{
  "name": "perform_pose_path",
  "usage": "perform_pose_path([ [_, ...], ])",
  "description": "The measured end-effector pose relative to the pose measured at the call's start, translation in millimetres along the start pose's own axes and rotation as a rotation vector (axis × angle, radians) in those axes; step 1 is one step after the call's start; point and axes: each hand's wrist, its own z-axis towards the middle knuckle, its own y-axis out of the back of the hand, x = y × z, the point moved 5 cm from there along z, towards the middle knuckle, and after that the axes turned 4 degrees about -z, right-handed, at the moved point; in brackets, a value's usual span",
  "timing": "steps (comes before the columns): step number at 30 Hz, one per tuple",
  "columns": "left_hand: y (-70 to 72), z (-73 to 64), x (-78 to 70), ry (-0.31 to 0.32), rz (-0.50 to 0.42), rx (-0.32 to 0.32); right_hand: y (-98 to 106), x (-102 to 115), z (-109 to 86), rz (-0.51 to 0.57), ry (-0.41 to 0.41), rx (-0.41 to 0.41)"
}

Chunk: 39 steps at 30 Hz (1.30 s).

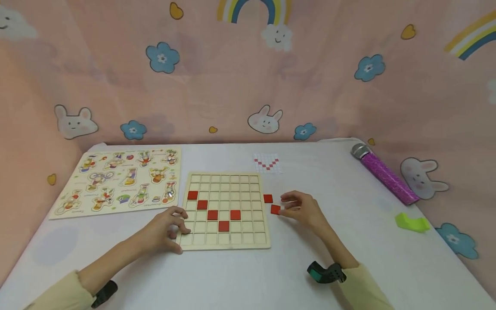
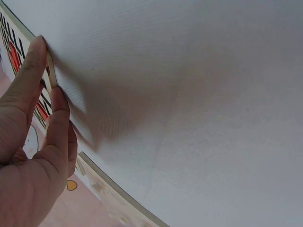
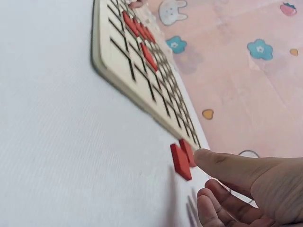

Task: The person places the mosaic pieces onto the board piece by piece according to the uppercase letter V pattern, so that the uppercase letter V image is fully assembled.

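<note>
A pale wooden grid board (image 1: 236,241) lies on the white table, with several red square tiles (image 1: 223,226) set in its cells in a slanting line and one more tile up to the right. My left hand (image 1: 164,228) grips the board's left edge, its thumb near the front corner; the left wrist view shows the fingertips on the board's rim. Beyond the board's right side lie two loose red tiles (image 1: 275,209). Beside them is my right hand (image 1: 304,209), thumb and fingers apart, nothing held. In the right wrist view the thumb (image 3: 222,163) comes close to the loose tiles.
Behind the board lies a small pattern card (image 1: 267,163) with red squares in a V. A picture puzzle board (image 1: 120,206) sits at left. Toward the right are a glittery pink microphone (image 1: 387,174) and a bright green plastic piece (image 1: 412,222).
</note>
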Motion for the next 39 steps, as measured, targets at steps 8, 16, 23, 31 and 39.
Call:
perform_pose_path([
  [8,0.1,-1.2,-1.1,-0.01,-0.009,-0.011,-4,-10,0.5,-0.086,0.054,0.03],
  [16,-0.3,-0.1,3.6,-0.006,-0.017,-0.01,-3,-7,1.2,-0.131,0.115,0.056],
  [23,0.8,-0.4,2.2,0.002,-0.01,-0.017,-7,-3,4.4,-0.141,0.124,0.137],
  [31,1.2,-0.8,2.8,0.015,-0.009,-0.015,-9,0,1.9,-0.139,0.146,0.136],
  [39,0.5,-0.4,2.8,0.032,-0.021,-0.016,-2,4,4.6,-0.057,0.115,0.156],
])
